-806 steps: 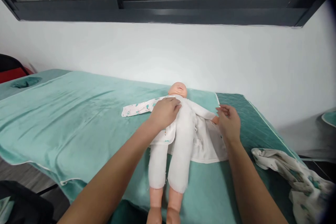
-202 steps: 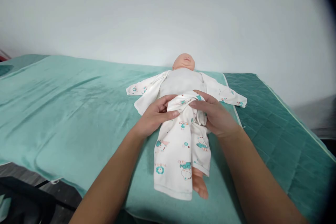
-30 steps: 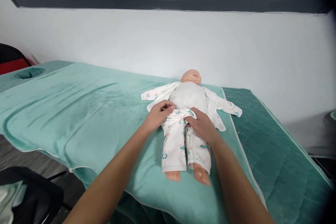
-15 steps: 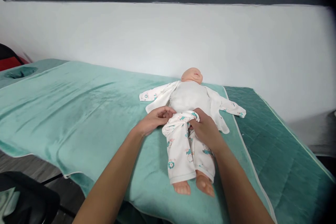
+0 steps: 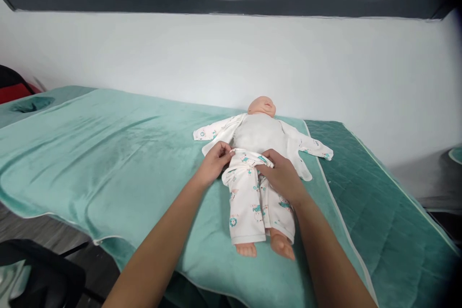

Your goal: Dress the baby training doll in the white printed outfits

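Doll (image 5: 260,133) lies lengthwise, head toward wall (image 5: 231,62).

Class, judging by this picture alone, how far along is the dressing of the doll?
Done: the printed trousers cover both legs of the doll, feet bare below the cuffs. In hand: the left hand and right hand grip the waistband at the hips. Left: the printed jacket lies open on the green blanket, chest uncovered.
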Action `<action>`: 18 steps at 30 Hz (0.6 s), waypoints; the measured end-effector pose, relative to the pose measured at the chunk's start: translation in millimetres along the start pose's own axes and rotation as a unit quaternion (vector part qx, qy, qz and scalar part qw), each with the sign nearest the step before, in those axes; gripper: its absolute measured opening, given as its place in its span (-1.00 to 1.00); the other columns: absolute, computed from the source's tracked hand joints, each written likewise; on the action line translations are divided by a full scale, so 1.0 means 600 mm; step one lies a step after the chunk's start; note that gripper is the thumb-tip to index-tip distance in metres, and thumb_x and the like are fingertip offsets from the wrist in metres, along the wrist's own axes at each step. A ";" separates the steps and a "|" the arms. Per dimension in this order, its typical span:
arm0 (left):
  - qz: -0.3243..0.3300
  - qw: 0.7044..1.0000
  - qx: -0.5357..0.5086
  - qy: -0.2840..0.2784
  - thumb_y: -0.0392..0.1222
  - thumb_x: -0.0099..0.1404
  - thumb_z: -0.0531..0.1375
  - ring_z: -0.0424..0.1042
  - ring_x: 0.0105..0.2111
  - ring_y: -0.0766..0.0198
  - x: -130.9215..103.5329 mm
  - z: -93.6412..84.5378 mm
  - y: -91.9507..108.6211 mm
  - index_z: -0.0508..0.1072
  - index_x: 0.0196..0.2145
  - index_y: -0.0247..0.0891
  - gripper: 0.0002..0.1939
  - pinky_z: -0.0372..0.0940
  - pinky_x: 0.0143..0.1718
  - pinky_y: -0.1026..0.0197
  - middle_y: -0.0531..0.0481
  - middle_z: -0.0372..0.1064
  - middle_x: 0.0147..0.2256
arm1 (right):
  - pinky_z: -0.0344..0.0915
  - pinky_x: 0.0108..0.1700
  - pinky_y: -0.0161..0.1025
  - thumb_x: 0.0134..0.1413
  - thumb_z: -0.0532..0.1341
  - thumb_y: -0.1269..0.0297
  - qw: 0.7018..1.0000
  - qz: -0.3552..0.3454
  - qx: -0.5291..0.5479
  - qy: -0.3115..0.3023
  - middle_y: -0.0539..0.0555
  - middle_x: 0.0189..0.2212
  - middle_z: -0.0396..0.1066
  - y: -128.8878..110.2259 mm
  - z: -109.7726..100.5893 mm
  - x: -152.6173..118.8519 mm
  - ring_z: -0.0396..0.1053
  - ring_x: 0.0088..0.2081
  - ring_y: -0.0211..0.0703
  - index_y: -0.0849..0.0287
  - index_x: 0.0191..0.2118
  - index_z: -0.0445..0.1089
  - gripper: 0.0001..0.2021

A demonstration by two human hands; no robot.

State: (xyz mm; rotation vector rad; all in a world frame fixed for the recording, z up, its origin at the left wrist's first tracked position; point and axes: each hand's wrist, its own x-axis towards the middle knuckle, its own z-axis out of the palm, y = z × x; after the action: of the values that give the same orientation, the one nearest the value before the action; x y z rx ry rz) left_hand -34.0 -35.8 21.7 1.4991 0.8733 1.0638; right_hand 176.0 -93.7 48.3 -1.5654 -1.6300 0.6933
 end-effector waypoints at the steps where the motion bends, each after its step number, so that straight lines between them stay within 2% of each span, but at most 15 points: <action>1: 0.009 0.999 0.008 0.036 -0.01 0.28 0.19 0.25 -0.38 0.35 0.003 0.003 -0.006 0.28 -0.30 -0.22 -0.76 0.15 -0.36 0.30 0.06 0.30 -0.33 | 0.15 -0.26 -0.26 0.05 0.23 0.17 1.000 -0.007 0.004 -0.004 -0.09 -0.40 0.44 0.000 0.001 -0.001 0.32 -0.32 -0.15 0.06 -0.32 0.36 -0.89; 2: 0.014 0.998 0.022 0.061 -0.01 0.29 0.18 0.26 -0.38 0.35 0.006 0.006 -0.011 0.28 -0.29 -0.21 -0.77 0.16 -0.36 0.30 0.06 0.31 -0.33 | 0.16 -0.25 -0.26 0.05 0.24 0.17 1.000 -0.015 0.011 -0.009 -0.08 -0.37 0.45 0.000 0.001 -0.002 0.33 -0.30 -0.15 0.06 -0.29 0.37 -0.87; 4: 0.015 0.996 0.055 0.072 -0.01 0.31 0.16 0.26 -0.39 0.34 0.011 0.009 -0.019 0.27 -0.28 -0.20 -0.78 0.16 -0.36 0.29 0.08 0.30 -0.37 | 0.18 -0.21 -0.25 0.05 0.26 0.17 0.999 -0.033 0.021 -0.018 -0.07 -0.32 0.46 -0.002 0.001 -0.007 0.34 -0.27 -0.14 0.07 -0.23 0.39 -0.83; 7: 0.016 0.996 0.078 0.042 -0.01 0.35 0.12 0.25 -0.40 0.34 0.013 0.008 -0.022 0.26 -0.26 -0.19 -0.79 0.15 -0.37 0.29 0.11 0.28 -0.40 | 0.21 -0.15 -0.23 0.09 0.27 0.12 0.997 -0.062 0.034 -0.035 -0.05 -0.28 0.46 -0.010 -0.007 -0.015 0.35 -0.23 -0.13 0.08 -0.18 0.41 -0.79; 10: 0.019 0.997 0.072 0.025 -0.01 0.36 0.10 0.25 -0.40 0.35 0.010 0.004 -0.019 0.27 -0.25 -0.20 -0.80 0.14 -0.37 0.30 0.12 0.29 -0.39 | 0.23 -0.18 -0.23 0.19 0.20 0.04 0.995 -0.074 0.056 -0.044 -0.02 -0.31 0.46 -0.015 -0.027 -0.017 0.36 -0.26 -0.14 0.08 -0.17 0.43 -0.76; 15: 0.025 0.998 0.061 0.013 -0.02 0.35 0.12 0.31 -0.30 0.31 0.007 0.003 -0.007 0.41 -0.16 -0.23 -0.75 0.21 -0.25 0.27 0.06 0.34 -0.31 | 0.23 -0.26 -0.21 0.19 0.19 0.07 0.992 -0.074 0.004 0.105 0.03 -0.35 0.42 0.019 -0.055 -0.014 0.31 -0.33 -0.15 0.10 -0.32 0.40 -0.78; 18: 0.018 0.999 0.040 0.004 -0.04 0.32 0.16 0.35 -0.28 0.29 0.004 0.003 0.001 0.46 -0.10 -0.23 -0.73 0.24 -0.23 0.26 0.02 0.40 -0.27 | 0.18 -0.35 -0.22 0.16 0.22 0.03 0.991 -0.061 0.001 0.120 -0.03 -0.47 0.31 0.051 -0.051 -0.020 0.21 -0.44 -0.20 0.10 -0.39 0.33 -0.75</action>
State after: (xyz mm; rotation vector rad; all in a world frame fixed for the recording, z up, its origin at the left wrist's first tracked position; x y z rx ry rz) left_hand -31.5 -34.0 22.7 1.5816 0.9073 1.0732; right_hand 218.3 -106.2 39.1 -1.4725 -1.5292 0.4240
